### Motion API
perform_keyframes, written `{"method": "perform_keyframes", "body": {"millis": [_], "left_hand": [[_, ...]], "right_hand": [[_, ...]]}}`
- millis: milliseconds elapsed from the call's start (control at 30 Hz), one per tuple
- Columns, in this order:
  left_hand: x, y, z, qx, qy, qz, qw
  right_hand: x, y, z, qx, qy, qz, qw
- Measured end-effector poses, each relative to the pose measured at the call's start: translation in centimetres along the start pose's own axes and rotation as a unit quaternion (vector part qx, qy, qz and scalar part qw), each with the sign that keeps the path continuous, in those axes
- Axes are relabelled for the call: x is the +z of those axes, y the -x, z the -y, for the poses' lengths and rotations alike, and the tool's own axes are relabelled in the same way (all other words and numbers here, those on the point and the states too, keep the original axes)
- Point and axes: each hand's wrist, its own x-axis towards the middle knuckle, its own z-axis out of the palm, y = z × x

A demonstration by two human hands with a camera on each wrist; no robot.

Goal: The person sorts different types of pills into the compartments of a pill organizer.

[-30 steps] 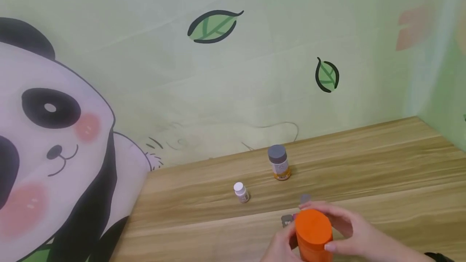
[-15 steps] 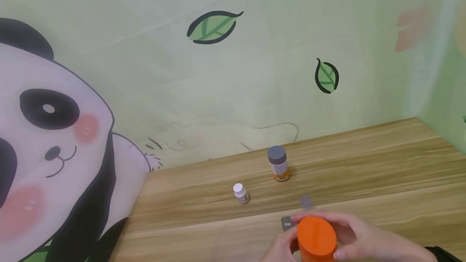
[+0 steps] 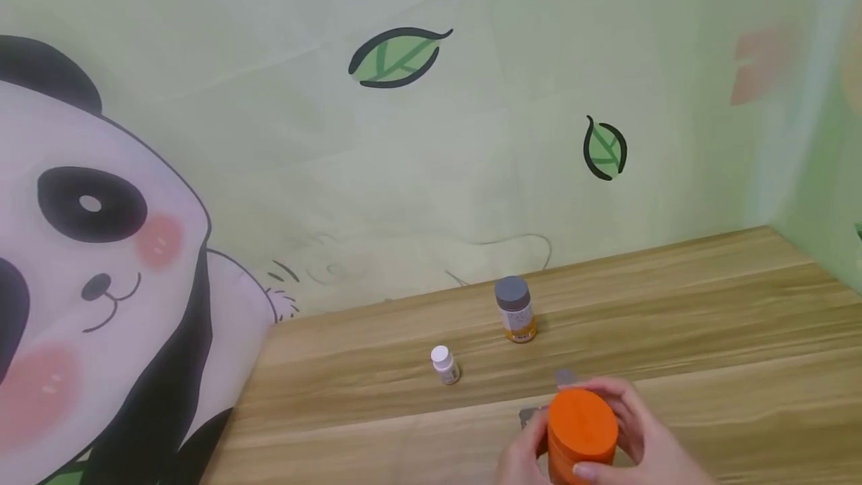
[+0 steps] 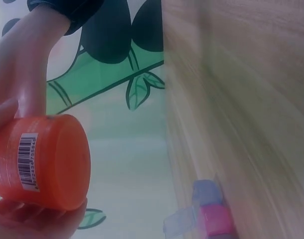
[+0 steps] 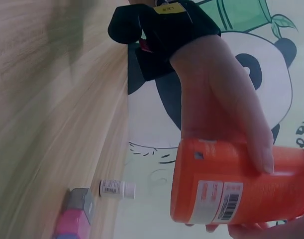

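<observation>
One orange bottle (image 3: 583, 422) is held up off the table between two hands, roughly upright, its round orange top facing the head camera; one barcode shows on its side in each wrist view. The left hand (image 3: 524, 449) grips one side of it, fingers and thumb curled round the wall; the right hand (image 3: 643, 440) grips the other, its thumb pressed to the near face and its fingers bent round the far side. Near the hands on the table (image 3: 727, 328) is a cluster of small blocks: one pink block (image 4: 216, 219), one grey block (image 5: 81, 201) and at least one bluish block (image 4: 206, 191); their full number I cannot tell. Farther back stand two more bottles, well apart from the hands: one small white bottle (image 3: 445, 365) and one dark-capped bottle (image 3: 516, 310); behind them, the wall (image 3: 471, 171) bears one large panda (image 3: 121, 268) and two black-outlined leaves.
</observation>
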Motion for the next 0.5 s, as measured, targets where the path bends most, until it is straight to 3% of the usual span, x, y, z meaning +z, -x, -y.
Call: {"method": "perform_keyframes", "body": {"millis": [133,233,400,500], "left_hand": [[0.2,-0.1,-0.2,-0.04,0.012,-0.004,0.9991],[0.1,0.0,-0.3,-0.044,0.021,-0.002,0.9988],[-0.3,0.0,0.0,0.0,0.046,0.037,0.9983],[-0.6,0.0,0.2,-0.015,0.067,0.062,0.9957]], "right_hand": [[0.5,0.1,-0.1,0.014,0.002,-0.054,0.998],[0.5,0.1,0.0,0.022,0.006,-0.059,0.998],[-0.2,0.0,-0.1,0.023,-0.004,-0.004,1.0],[-1.0,0.1,-0.2,0.086,-0.037,0.042,0.995]]}}
